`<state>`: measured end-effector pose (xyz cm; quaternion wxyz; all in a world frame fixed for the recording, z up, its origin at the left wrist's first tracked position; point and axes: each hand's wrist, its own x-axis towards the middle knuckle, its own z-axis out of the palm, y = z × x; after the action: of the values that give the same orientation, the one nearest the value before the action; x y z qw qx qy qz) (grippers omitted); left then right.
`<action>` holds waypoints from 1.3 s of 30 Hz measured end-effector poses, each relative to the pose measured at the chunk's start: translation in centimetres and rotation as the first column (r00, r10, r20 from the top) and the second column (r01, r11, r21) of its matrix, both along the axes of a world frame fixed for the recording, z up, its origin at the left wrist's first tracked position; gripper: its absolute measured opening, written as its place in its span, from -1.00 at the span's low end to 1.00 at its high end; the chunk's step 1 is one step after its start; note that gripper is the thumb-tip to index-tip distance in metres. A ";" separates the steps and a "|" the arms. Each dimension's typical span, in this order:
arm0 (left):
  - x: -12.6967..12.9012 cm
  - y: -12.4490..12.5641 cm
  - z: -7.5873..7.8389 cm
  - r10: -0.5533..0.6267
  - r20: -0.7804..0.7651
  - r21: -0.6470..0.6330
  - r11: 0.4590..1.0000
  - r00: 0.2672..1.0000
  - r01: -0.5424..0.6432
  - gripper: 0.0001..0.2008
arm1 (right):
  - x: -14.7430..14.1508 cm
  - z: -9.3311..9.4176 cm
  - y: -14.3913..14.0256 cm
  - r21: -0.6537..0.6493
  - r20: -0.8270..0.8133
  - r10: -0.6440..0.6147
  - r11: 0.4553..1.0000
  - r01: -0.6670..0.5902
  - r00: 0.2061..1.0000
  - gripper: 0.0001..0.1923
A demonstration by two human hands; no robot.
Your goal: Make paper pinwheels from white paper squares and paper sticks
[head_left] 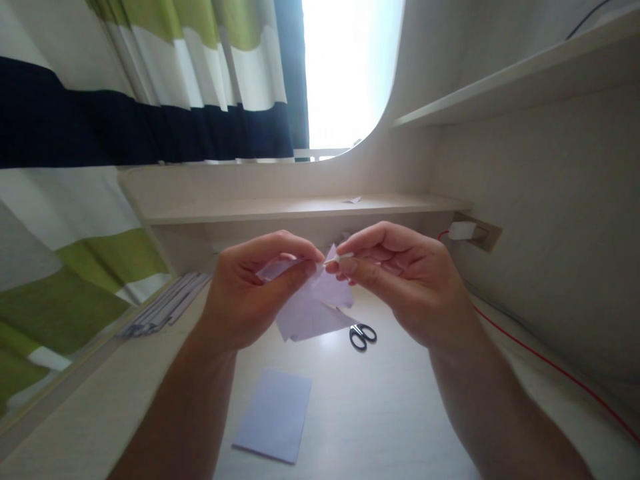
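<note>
Both hands are raised at the centre of the frame, above the worktop point(400, 413), working one piece of pale lilac paper point(313, 303). The left hand point(250, 290) has its grip closed on the paper's upper left part, thumb and fingers pinching a fold. The right hand point(405, 273) has its grip pinched on the upper tip, which looks rolled or creased into a small white point.

The paper already hangs in angular, jagged flaps below the fingers, so it appears to have been folded and probably cut in places; its exact shape is hard to read. The black-handled scissors point(363, 335) lie on the worktop just below the hanging paper, held by neither hand. A second, flat lilac sheet point(275, 417) lies untouched in the lower centre of the frame, and a stack of strips or sheets point(165, 307) rests at the left edge. Judging from this, the shaping is under way, with the flat sheet not yet begun.
</note>
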<state>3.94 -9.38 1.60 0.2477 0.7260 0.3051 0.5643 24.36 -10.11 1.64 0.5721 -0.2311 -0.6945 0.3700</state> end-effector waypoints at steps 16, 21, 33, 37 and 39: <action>0.3 -0.2 -0.1 -0.035 0.108 0.014 0.999 0.994 0.033 -0.94 | 0.2 0.4 -0.4 0.007 -0.004 -0.023 1.000 0.023 1.000 -0.88; 0.0 -0.2 -0.1 -0.042 0.058 -0.004 0.999 0.997 0.042 -0.93 | 0.1 0.2 -0.3 0.031 -0.004 -0.049 0.998 0.049 0.999 -0.89; -0.4 -0.2 0.0 -0.120 0.086 0.061 0.992 0.989 0.115 -0.90 | -0.2 -0.2 -0.2 0.031 -0.106 0.070 0.997 -0.067 0.992 -0.92; -0.3 -0.3 0.0 -0.119 0.113 0.047 0.992 0.986 0.114 -0.89 | -0.3 -0.2 -0.3 0.012 -0.119 0.107 0.994 -0.107 0.987 -0.92; -0.3 -0.3 0.0 -0.111 0.123 0.062 0.993 0.986 0.104 -0.86 | -0.3 -0.2 -0.3 0.003 -0.121 0.109 0.994 -0.110 0.987 -0.92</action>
<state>3.67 -9.69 1.60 0.2765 0.7109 0.2334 0.6030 24.08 -10.40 1.41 0.5916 -0.1709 -0.6695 0.4154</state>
